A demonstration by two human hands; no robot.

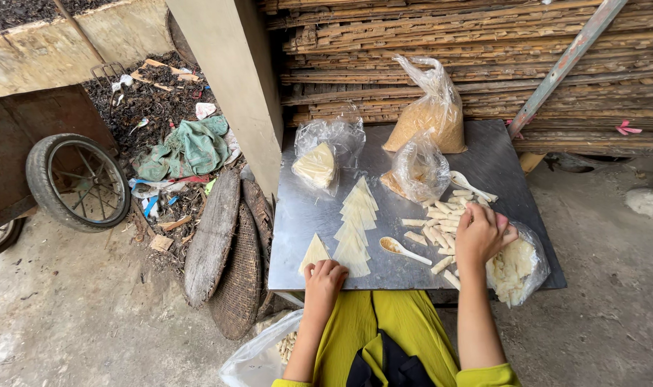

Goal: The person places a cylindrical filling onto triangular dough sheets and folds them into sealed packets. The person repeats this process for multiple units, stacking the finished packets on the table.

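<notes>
On smooth steel tray (pixel 305 215), right hand (pixel 482 233) touches rolled pastry sticks (pixel 437 226).

A grey metal counter (pixel 308 215) carried three clear plastic bags at its far side: a tall one of tan crumbs (pixel 430 115), a smaller one of tan filling (pixel 418 172) and one of pale wrappers (pixel 319 165). Down its middle ran a row of pale triangular wrappers (pixel 355 226), with a single triangle (pixel 314 252) near the front edge. A white spoon (pixel 404 249), a second spoon (pixel 472 185), a heap of small rolled sticks (pixel 437 222) and a bag of pale scraps (pixel 518 269) lay to the right.
</notes>
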